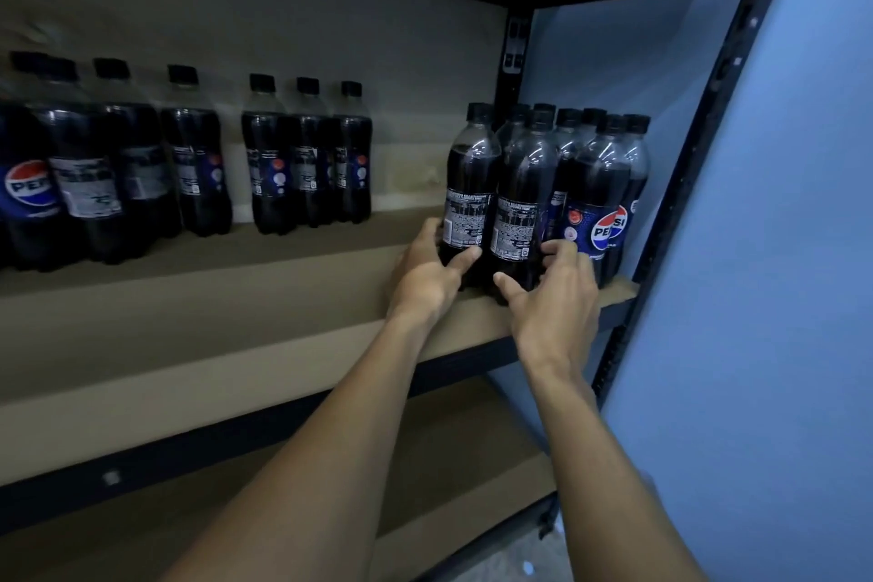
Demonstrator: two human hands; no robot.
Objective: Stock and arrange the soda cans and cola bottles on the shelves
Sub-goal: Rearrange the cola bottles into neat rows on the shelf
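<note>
Cola bottles [609, 175] gripped at the right end of the shelf [236, 307]

A tight cluster of dark, black-capped bottles stands upright at the right end of the brown shelf board. It is close to the front edge and in front of the black rear post [512, 47]. Both hands are on the two bottles at the front of this cluster.

The left hand [427, 272] grips the front-left bottle [472, 184] low down. Its thumb lies across the front, just under the white printed label, and its fingers curl round the far left side. The right hand [552, 298] grips the neighbouring bottle [519, 203], which stands touching the first. Its thumb reaches toward the base and its fingers curl round the right side, next to the Pepsi-logo bottle [607, 229], whose red, white and blue badge faces out. Both held bottles rest on the board with their printed text panels turned forward.

Further left on the same shelf, well apart from the cluster, three bottles [307, 165] stand side by side near the back panel. Beyond them a larger group [94, 175] runs to the left edge of view, somewhat blurred. A lower shelf [449, 454] lies beneath, and a blue wall [779, 274] rises at the right.
</note>
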